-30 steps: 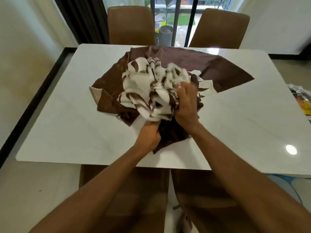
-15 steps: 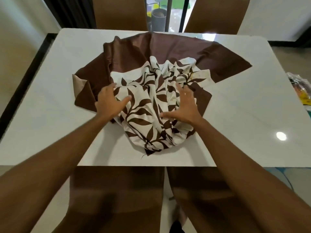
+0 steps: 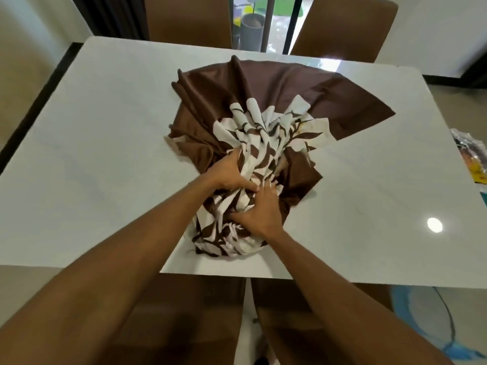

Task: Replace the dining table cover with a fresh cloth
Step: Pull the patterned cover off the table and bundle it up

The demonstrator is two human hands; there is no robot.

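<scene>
A table cloth [image 3: 266, 101], brown with a white leaf-print middle, lies bunched in a heap on the white dining table [image 3: 100, 143]. Its brown border fans out toward the far side. My left hand [image 3: 232, 172] grips the printed folds on the heap's left. My right hand [image 3: 259, 214] clutches the gathered fabric just below it, close to the table's near edge. The two hands touch. Most of the table top shows bare around the heap.
Two brown chairs [image 3: 187, 19] stand at the far side before a glass door with a potted plant [image 3: 253, 27]. Two more brown chairs [image 3: 184, 320] sit under the near edge. A plastic packet [image 3: 471, 156] lies at the right edge.
Half a second ago my hands lay apart and flat on the spread print. They have come together and squeezed the cloth into a tighter bunch, drawing it toward the near edge.
</scene>
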